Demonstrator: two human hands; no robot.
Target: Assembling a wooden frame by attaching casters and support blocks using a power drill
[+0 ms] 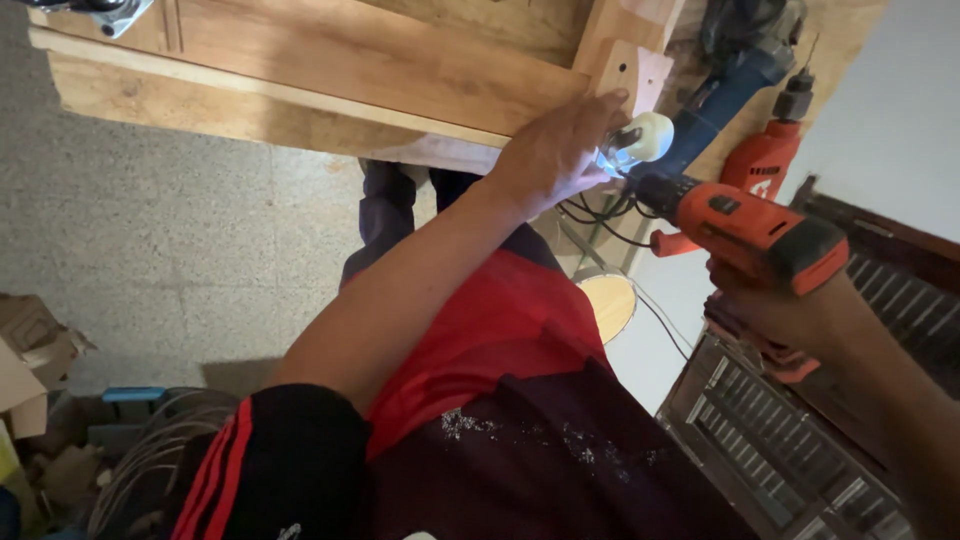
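We see a speckled grey floor point(190, 230) below us, carrying the clutter at the lower left: torn brown cardboard pieces point(30, 360), a small blue box point(132, 394) and a coil of grey wire point(150, 450). A long wooden panel point(330, 70) spans the top, bearing a metal caster plate point(105, 12) at its far end.

White plastic caster wheel point(645, 138) sits under the wooden panel's point(350, 70) corner; orange cordless drill point(745, 225) just right; second orange drill point(770, 155) behind.

A woodworking workshop: wooden panel point(330, 70), power drills point(745, 225), offcuts on the floor point(180, 240).
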